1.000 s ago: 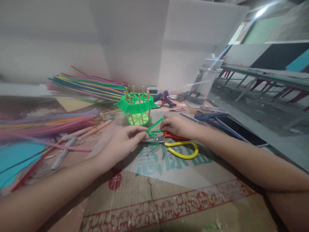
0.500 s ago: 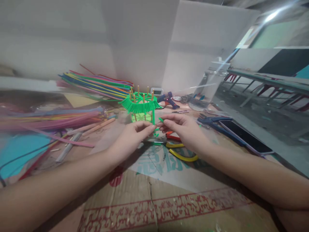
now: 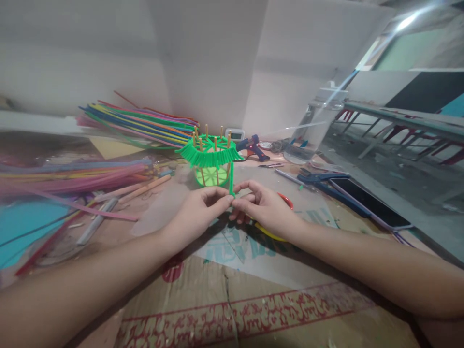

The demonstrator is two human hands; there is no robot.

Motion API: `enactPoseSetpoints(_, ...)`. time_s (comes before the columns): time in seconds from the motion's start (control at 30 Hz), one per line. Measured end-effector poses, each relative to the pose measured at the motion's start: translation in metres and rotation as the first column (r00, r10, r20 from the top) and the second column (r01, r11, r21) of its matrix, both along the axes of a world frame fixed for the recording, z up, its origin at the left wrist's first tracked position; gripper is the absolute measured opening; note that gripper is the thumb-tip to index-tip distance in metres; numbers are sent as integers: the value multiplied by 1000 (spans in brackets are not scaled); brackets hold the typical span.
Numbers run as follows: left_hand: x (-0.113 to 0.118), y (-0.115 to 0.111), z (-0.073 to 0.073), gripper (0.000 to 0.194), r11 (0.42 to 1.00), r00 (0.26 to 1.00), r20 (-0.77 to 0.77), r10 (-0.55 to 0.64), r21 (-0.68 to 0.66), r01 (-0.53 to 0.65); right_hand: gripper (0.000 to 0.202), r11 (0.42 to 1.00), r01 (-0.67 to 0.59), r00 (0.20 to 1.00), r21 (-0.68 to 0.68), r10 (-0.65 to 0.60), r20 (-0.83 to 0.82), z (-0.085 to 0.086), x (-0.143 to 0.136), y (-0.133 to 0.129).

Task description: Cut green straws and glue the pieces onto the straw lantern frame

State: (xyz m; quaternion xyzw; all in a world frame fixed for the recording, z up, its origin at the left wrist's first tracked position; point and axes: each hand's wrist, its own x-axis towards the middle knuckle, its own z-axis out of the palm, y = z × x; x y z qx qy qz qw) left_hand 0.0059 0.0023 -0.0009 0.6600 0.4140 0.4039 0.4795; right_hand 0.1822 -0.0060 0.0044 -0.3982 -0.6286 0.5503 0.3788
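A green pipe cleaner (image 3: 231,178) stands upright between my hands. Thumb and finger of my left hand (image 3: 206,208) pinch its lower end. My right hand (image 3: 263,208) meets it there, its fingertips closed on the same end; whether a separate short piece is among them is hidden. Just behind stands a round green pipe cleaner model (image 3: 208,157) with a fringed rim, wooden sticks poking up through its top, and a pale green base. Yellow-handled pliers (image 3: 270,233) and a red handle (image 3: 286,200) lie partly covered by my right hand.
Bundles of coloured pipe cleaners (image 3: 145,125) lie at the left and back left. Behind the model is a blue glue gun (image 3: 255,147). A clear plastic container (image 3: 304,130), blue-handled pliers (image 3: 319,180) and a phone (image 3: 369,203) are on the right.
My right hand has come left and down to the lower end of the upright pipe cleaner. The short green piece seen in its fingers earlier no longer shows separately.
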Motion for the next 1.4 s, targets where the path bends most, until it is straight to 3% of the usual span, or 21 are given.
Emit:
enactPoseSetpoints(0.07,1,-1,1,23,1000,1000,-7,21,6,-21,13,993,38,999,110,-42,35,3,4,2)
enactPoseSetpoints(0.13,1,-1,1,23,1000,1000,-6,25,-3,-25,10,941,109,982,321,-153,115,7,10,6)
enactPoseSetpoints(0.23,1,0,0,23,997,998,53,-20,-70,23,7,759,82,918,646,-310,248,11,18,10)
enactPoseSetpoints(0.3,0,1,-2,23,993,993,101,-55,-97,65,6,676,-22,904,737,-301,303,10,20,11)
enactPoseSetpoints(0.43,0,2,-3,23,992,990,116,-74,-94,85,11,609,-117,914,785,-243,325,2,20,12)
enactPoseSetpoints(0.67,3,0,-3,22,997,997,71,-39,-66,44,11,491,-173,880,854,-312,358,1,19,10)
enactPoseSetpoints(0.87,5,-2,-2,21,997,1000,29,-11,-81,13,20,351,-351,745,868,-457,486,6,19,7)
enactPoseSetpoints(0.93,5,-3,-1,22,998,1000,15,-21,-64,22,21,320,-424,696,847,-483,531,11,21,6)
enactPoseSetpoints(1.0,5,-3,-2,24,998,999,18,-38,-48,39,19,302,-422,701,855,-489,519,23,24,4)
enactPoseSetpoints(1.13,7,-2,-6,27,991,989,126,-81,-91,93,15,248,-213,833,945,-459,309,57,32,-4)
enactPoseSetpoints(1.2,7,-2,-9,29,988,981,174,-88,-114,109,19,302,-117,863,946,-440,248,66,33,-6)
enactPoseSetpoints(1.23,7,-1,-9,29,988,979,184,-85,-115,107,22,380,-85,870,921,-423,255,65,32,-6)
enactPoseSetpoints(1.33,5,0,-10,25,993,984,170,-56,-91,72,22,725,-11,877,688,-324,355,46,25,1)
enactPoseSetpoints(1.4,4,1,-9,23,996,989,142,-36,-76,47,13,861,35,897,507,-251,364,28,19,6)
